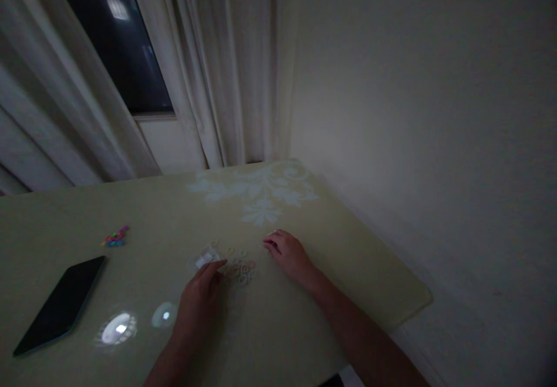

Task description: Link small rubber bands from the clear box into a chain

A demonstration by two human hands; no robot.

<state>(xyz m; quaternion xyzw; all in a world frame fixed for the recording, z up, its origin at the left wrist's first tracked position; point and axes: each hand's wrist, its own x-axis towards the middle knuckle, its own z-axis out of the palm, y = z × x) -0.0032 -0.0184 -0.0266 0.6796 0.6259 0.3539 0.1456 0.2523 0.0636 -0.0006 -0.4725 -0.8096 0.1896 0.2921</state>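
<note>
My left hand (198, 297) rests on the pale green table (304, 317), its fingertips at a small clear plastic piece (207, 257) and beside a pile of small pale and reddish loops (242, 268). Its fingers are curled; whether they pinch anything is unclear in the dim light. My right hand (289, 255) lies palm down just right of the pile, fingers bent with the tips touching the tabletop, nothing visible in it.
A dark phone (63, 303) lies face up at the left. A small cluster of bright coloured pieces (115, 237) sits behind it. Curtains and a dark window stand behind the table; a wall runs along the right edge.
</note>
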